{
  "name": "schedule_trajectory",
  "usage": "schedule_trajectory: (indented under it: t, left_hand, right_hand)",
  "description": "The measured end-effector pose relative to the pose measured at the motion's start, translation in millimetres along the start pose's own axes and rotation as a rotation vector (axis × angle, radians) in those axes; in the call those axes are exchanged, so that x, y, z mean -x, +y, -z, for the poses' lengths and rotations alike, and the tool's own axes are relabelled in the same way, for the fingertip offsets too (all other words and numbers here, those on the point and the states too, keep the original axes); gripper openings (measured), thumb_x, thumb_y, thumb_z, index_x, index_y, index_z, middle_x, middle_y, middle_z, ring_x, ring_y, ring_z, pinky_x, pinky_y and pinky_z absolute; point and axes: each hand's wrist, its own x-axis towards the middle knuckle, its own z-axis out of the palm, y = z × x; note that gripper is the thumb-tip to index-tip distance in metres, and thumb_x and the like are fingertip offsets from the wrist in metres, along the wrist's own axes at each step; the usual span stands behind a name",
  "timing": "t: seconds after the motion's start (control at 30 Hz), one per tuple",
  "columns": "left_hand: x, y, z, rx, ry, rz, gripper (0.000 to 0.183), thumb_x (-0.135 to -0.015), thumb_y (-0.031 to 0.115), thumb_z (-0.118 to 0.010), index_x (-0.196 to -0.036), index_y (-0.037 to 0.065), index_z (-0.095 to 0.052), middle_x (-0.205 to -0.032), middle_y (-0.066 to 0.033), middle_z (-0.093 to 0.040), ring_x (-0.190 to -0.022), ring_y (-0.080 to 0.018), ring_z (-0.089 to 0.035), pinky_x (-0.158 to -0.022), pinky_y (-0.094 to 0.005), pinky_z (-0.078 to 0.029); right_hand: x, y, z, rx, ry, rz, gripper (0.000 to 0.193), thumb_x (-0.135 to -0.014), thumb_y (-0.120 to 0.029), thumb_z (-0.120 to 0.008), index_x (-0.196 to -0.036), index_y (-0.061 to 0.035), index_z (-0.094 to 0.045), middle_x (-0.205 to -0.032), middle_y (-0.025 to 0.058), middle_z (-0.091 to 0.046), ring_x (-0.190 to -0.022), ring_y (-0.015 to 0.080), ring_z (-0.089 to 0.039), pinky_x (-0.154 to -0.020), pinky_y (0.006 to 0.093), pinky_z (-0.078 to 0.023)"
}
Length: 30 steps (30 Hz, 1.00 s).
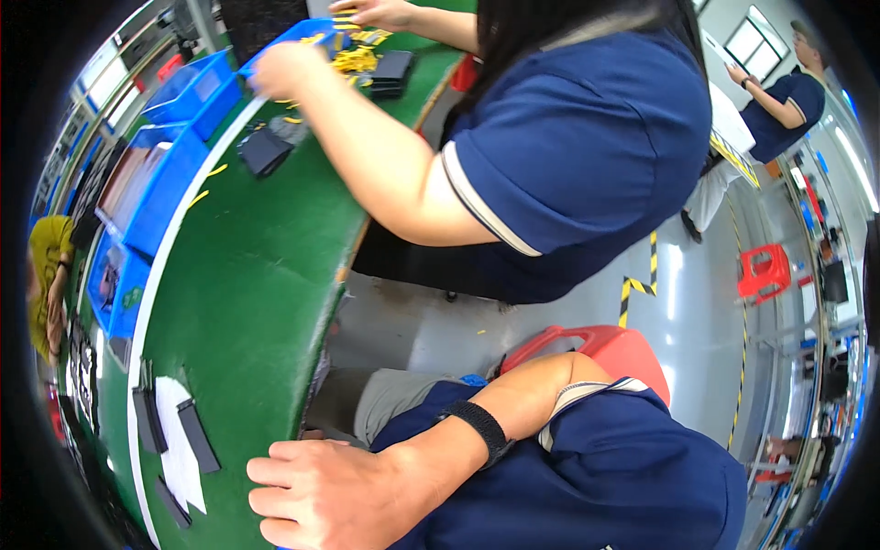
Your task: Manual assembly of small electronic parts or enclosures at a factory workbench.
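On green tabletop (240,293), dark strips (198,438); grey floor (403,328) beside; right grip (325,493), hold unclear

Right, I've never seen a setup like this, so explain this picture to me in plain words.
There is no machine at work here, just people. The one picture comes from a wide fisheye camera worn on someone's head, so straight edges look bent. The wearer's right hand, with a black wristband behind it, is at the edge of a green worktable; its palm is hidden, so I can't tell whether it holds anything. The left hand is out of view. Nearby, dark flat strips lie on or beside a white sheet. Farther up, a co-worker's hands are near yellow pieces and blue bins.
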Motion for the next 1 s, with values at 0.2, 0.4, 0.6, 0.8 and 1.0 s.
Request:
schedule_trajectory:
  t: [0.2, 0.4, 0.6, 0.8, 1.0]
  left_hand:
    - [6, 4, 12, 0.029, 0.059, -0.049, 0.088, -0.058, 0.017, -0.084, -0.131, -0.001, -0.038, -0.126, -0.0158, -0.048, -0.119, -0.0253, -0.046, -0.098, -0.0372, -0.038]
    - [13, 8, 23, 0.061, 0.107, -0.094, 0.087, -0.058, 0.018, -0.084, -0.13, 0.0, -0.039, -0.126, -0.0162, -0.049, -0.118, -0.0253, -0.047, -0.098, -0.0375, -0.038]
    - [17, 15, 33, 0.077, 0.138, -0.141, 0.086, -0.059, 0.019, -0.084, -0.13, 0.0, -0.039, -0.126, -0.0165, -0.049, -0.118, -0.0253, -0.047, -0.097, -0.0377, -0.039]
    - [25, 32, 48, 0.065, 0.156, -0.178, 0.085, -0.059, 0.02, -0.084, -0.129, 0.001, -0.04, -0.125, -0.0168, -0.05, -0.117, -0.0254, -0.048, -0.096, -0.0379, -0.04]
    - [43, 47, 54, 0.077, 0.235, -0.144, 0.084, -0.06, 0.021, -0.084, -0.129, 0.002, -0.041, -0.125, -0.0171, -0.05, -0.117, -0.0254, -0.049, -0.096, -0.0381, -0.04]
  right_hand:
    - [-30, 8, -4, -0.151, -0.109, 0.281, 0.024, -0.064, -0.033, -0.066, -0.064, -0.0128, -0.052, -0.065, 0.0001, -0.049, -0.069, 0.0213, -0.051, -0.055, 0.0343, -0.04]
    - [-56, 9, -23, -0.716, -0.221, 0.472, 0.032, -0.075, -0.027, -0.066, -0.057, -0.0089, -0.046, -0.059, 0.0049, -0.048, -0.061, 0.0271, -0.049, -0.052, 0.0385, -0.04]
    - [-86, -3, -36, -1.244, -0.423, 0.617, 0.036, -0.083, -0.027, -0.065, -0.059, -0.0045, -0.05, -0.061, 0.0092, -0.051, -0.062, 0.0308, -0.05, -0.053, 0.0376, -0.041]
    - [-110, 31, -33, -1.531, -0.706, 0.577, 0.023, -0.077, -0.013, -0.068, -0.095, 0.0009, -0.065, -0.095, 0.0104, -0.065, -0.09, 0.0282, -0.058, -0.079, 0.0381, -0.046]
    - [-133, 39, 1, -0.806, -0.589, 0.314, 0.023, -0.077, -0.001, -0.054, -0.098, 0.0034, -0.06, -0.097, 0.0195, -0.061, -0.09, 0.0363, -0.058, -0.078, 0.0415, -0.048]
